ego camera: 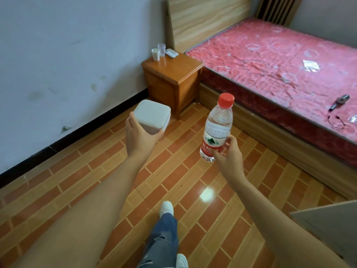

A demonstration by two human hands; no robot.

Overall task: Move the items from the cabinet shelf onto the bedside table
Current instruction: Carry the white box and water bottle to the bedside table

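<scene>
Head camera looks down over both bare forearms, stretched out above a floor of orange and tan brick-pattern tiles (pixel 173 180). On the left, the left hand (pixel 139 136) grips a square white plastic container with a rounded lid (pixel 152 116), fingers curled round its lower body from underneath and the thumb lying up its near side; the container is carried upright in the air. On the right, the right hand (pixel 228 153) holds a clear plastic water bottle with a red cap and red-and-white label (pixel 216 130), thumb and fingers wrapped round its lower part at the label, so the bottle stands upright, tilted slightly rightward at the top, well off the floor.

Ahead of both hands, well apart from them, stands the small orange-brown wooden bedside table (pixel 177 74), set in the corner between the pale wall (pixel 67 55) and the bed. Near its back edge sit a small white paper cup (pixel 155 54), a clear plastic cup (pixel 161 49) just behind it, and a white remote control (pixel 172 53) lying flat to their right.

Beside the table runs a bed with a pink-red patterned mattress (pixel 270 60) and a light wooden headboard (pixel 204 22). A dark handheld tool with a thin cord (pixel 340 102) lies on the mattress near the right edge. At the bottom, a leg in blue jeans (pixel 164 240) and white shoes (pixel 167 207) show between the arms.
</scene>
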